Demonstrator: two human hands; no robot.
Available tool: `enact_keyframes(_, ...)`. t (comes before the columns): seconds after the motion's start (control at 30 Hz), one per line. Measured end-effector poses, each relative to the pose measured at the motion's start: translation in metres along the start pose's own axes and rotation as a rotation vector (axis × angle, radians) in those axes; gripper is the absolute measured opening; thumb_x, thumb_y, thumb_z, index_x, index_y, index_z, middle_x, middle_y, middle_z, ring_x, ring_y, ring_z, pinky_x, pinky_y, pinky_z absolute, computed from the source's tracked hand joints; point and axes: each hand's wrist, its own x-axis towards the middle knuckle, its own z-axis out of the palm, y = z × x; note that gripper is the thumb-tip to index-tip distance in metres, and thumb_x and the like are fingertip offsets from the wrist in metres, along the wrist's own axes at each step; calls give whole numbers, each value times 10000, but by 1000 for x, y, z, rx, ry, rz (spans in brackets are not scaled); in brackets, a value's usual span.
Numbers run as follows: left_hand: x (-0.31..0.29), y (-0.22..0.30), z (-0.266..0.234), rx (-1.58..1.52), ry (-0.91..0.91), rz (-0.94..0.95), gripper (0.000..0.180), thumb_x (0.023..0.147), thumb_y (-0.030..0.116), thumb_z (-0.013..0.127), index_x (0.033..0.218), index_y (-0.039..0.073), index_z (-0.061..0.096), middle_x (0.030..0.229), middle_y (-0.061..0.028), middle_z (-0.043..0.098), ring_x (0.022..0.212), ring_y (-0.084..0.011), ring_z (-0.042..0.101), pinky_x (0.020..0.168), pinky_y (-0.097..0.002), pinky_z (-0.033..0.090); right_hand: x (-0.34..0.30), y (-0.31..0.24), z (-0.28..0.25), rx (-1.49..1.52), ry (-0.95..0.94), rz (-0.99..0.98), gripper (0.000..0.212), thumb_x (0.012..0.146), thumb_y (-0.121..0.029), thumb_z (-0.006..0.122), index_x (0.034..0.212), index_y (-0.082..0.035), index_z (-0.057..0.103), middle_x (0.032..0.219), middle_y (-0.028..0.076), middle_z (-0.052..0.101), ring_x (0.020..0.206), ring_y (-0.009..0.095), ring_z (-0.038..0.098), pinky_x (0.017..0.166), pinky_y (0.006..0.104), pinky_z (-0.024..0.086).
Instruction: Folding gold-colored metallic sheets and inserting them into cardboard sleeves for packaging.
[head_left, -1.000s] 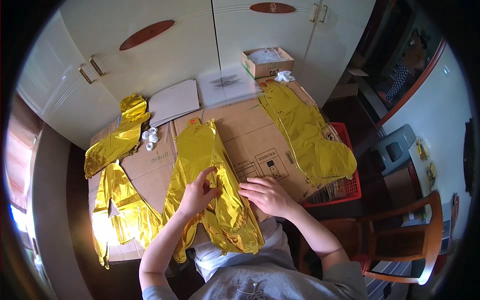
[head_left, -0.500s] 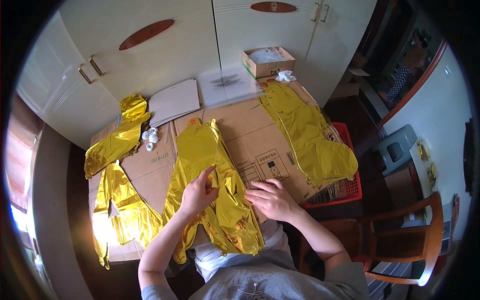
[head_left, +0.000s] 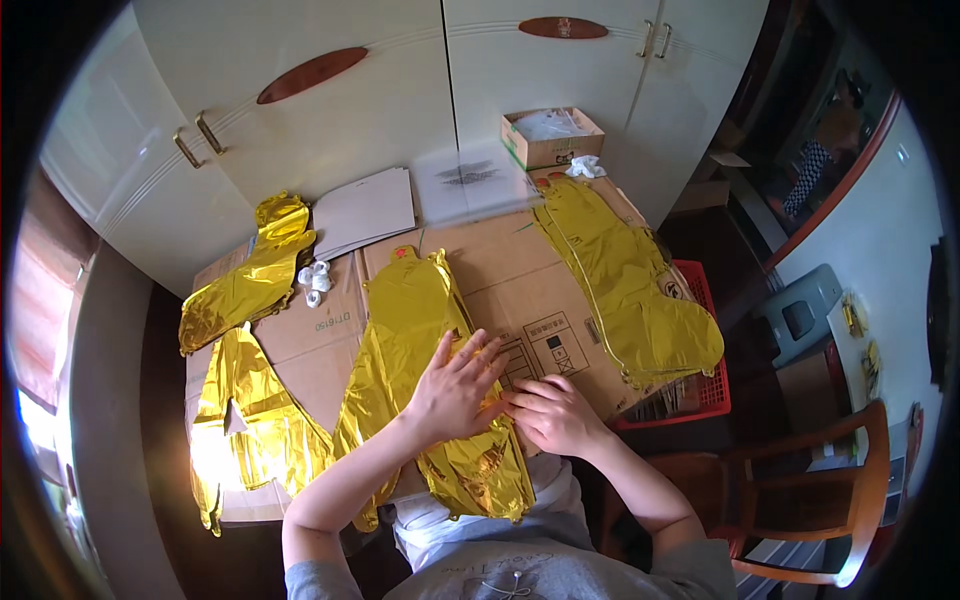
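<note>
The left hand (head_left: 455, 390) lies palm down over a flat, uninflated gold foil balloon (head_left: 405, 315), its fingers extended and slightly spread, while the right hand (head_left: 552, 412) sits just beside it at the balloon's right edge with bent fingers; its thumb and fingertips are hard to make out, so I cannot tell whether it pinches the foil. The balloon runs from beyond the left hand, where it ends in a tab with a red mark, back toward the body; both hands and the left forearm hide much of its middle, and its near end hangs over the edge of the cardboard sheet (head_left: 330, 335) under it. Left of the left hand lies another gold foil piece (head_left: 270, 415), its outline washed out by glare, and farther off in that direction a crumpled one (head_left: 250, 270) beside small white rolls (head_left: 315, 280), too small to tell in detail. Beyond both hands are grey card sheets (head_left: 365, 210), a translucent sheet (head_left: 475, 185) and a cardboard box (head_left: 560, 152) of clear plastic, contents unclear. Right of the right hand, a gold foil balloon shape (head_left: 630, 285) partly covers a red plastic basket (head_left: 715, 400); farther right, a wooden armchair (head_left: 868, 490) is partly lost in shadow.
</note>
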Motion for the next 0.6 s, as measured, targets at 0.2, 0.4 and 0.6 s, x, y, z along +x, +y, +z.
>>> enact_keyframes(0.2,1,-3,12,38,14,-36,701,906,542,530,1413,61,473,1469,-176,445,1412,-347,348,1141,-626,179,0,0,-1,4,6,-1,243,823,-165,655,1053,-120,718,1179,8,668,1181,189,574,993,399,398)
enact_keyframes(0.4,2,-16,18,70,-13,-73,813,881,620,520,1472,78,387,1521,-167,371,1422,-357,322,1120,-656,185,0,-1,0,11,37,3,237,839,-171,664,1063,-119,720,1154,5,683,1172,173,587,983,384,406)
enact_keyframes(0.6,4,-25,21,78,-44,-118,945,826,708,521,1485,52,348,1552,-165,314,1441,-380,265,1102,-681,185,-2,-1,1,29,74,-17,225,829,-166,681,1043,-111,725,1127,4,696,1139,167,609,967,370,420)
